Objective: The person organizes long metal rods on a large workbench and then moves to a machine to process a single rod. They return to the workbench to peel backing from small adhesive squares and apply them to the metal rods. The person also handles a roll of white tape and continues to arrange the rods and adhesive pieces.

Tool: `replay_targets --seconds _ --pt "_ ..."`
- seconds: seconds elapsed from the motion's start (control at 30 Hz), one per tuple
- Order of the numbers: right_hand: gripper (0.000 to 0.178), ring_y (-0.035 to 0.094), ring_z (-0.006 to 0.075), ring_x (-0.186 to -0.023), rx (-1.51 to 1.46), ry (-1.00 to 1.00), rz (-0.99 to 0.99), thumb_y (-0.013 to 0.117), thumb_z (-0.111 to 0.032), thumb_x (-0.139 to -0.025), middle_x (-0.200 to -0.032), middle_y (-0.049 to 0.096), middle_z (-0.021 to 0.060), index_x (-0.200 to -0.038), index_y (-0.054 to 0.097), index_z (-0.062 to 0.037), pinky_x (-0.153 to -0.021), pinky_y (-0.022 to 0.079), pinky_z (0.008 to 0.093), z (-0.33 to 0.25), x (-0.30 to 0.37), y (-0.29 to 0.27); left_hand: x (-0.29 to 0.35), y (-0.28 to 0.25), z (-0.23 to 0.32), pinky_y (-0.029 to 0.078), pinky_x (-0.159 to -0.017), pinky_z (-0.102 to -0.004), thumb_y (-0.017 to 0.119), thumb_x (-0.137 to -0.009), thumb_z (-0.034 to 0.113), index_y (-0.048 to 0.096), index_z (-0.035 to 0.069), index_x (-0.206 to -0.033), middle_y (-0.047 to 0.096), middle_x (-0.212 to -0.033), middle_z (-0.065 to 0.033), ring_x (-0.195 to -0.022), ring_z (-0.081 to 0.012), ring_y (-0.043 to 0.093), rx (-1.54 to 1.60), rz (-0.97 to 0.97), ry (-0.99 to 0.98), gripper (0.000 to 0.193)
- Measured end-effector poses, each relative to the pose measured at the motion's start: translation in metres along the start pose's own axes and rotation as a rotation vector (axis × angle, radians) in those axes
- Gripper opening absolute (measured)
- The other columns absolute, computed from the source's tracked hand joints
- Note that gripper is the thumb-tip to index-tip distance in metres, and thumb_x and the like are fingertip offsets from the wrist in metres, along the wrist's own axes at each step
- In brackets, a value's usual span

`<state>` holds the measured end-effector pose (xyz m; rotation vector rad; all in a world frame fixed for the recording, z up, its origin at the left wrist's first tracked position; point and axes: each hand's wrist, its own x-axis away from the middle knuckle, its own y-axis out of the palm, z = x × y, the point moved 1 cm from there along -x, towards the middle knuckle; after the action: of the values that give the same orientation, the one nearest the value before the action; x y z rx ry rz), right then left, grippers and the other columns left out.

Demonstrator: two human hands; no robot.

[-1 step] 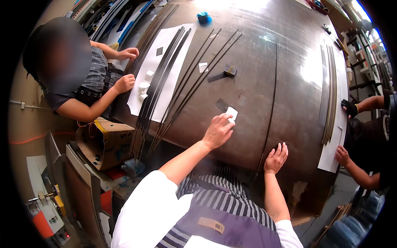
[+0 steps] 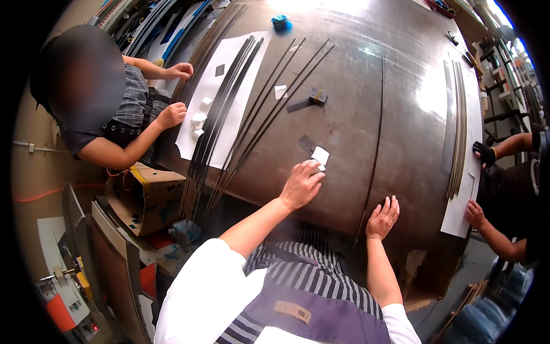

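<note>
My left hand (image 2: 302, 184) has its fingertips closed on a small white folded piece (image 2: 320, 155), paper or cloth, close above or on the dark metal table (image 2: 344, 172). Beside that piece lies a small dark flat square (image 2: 306, 143). A long thin dark rod (image 2: 378, 123) runs away from the table's near edge, to the right of my left hand. Just right of the rod's near end, my right hand (image 2: 382, 219) rests on the table with its fingers stretched out, holding nothing.
More dark rods (image 2: 269, 109) lie left of centre, some on a white sheet (image 2: 197, 117) with crumpled white pieces (image 2: 199, 121). A banded dark bundle (image 2: 318, 97) and a blue ball-like wad (image 2: 281, 24) sit farther back. Co-workers stand left and right, the right one by another rod bundle (image 2: 456, 132).
</note>
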<state>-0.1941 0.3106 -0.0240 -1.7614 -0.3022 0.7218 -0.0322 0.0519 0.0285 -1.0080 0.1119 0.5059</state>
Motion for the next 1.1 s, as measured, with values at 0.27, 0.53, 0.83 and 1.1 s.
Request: replay_targets --seconds 0.27,0.53,0.83,1.1 --pt "0.036 0.042 0.0336 -0.128 -0.004 -0.001 -0.005 0.052 -0.016 -0.092 -0.137 0.047 0.0148 -0.125 0.053 -0.0009 -0.107 0.035 0.0439 0.000 -0.001 -0.001 0.008 0.008 0.005 0.040 -0.096 -0.0426 0.075 -0.072 0.013 0.060 0.010 -0.115 0.050 -0.124 -0.0094 -0.119 -0.0302 0.047 0.042 0.124 -0.279 0.046" --pt "0.036 0.042 0.0334 -0.127 -0.001 -0.020 0.022 0.052 -0.016 -0.092 -0.136 0.047 0.0147 -0.125 0.053 -0.0007 -0.107 0.035 0.0438 -0.001 -0.002 -0.001 -0.037 0.011 -0.026 0.045 -0.094 -0.0394 0.079 -0.068 0.020 0.060 0.010 -0.114 0.052 -0.122 -0.0084 -0.116 -0.0277 0.049 -0.090 -0.145 -0.225 0.051" --pt "0.036 0.042 0.0332 -0.127 -0.003 -0.010 0.023 0.051 -0.017 -0.093 -0.137 0.047 0.0144 -0.124 0.054 -0.0005 -0.107 0.035 0.0431 0.000 -0.001 0.000 -0.039 0.010 -0.024 0.044 -0.096 -0.0397 0.078 -0.070 0.020 0.064 0.010 -0.111 0.056 -0.114 -0.0056 -0.112 -0.0271 0.051 -0.011 -0.097 -0.260 0.044" --pt "0.036 0.043 0.0338 -0.126 0.000 -0.006 0.022 0.053 -0.015 -0.091 -0.136 0.048 0.0149 -0.124 0.054 -0.0009 -0.106 0.036 0.0439 0.000 -0.001 0.000 -0.029 0.021 -0.025 0.043 -0.091 -0.0382 0.074 -0.072 0.012 0.069 0.013 -0.100 0.061 -0.105 -0.0036 -0.107 -0.0256 0.054 -0.014 0.011 -0.219 0.029"
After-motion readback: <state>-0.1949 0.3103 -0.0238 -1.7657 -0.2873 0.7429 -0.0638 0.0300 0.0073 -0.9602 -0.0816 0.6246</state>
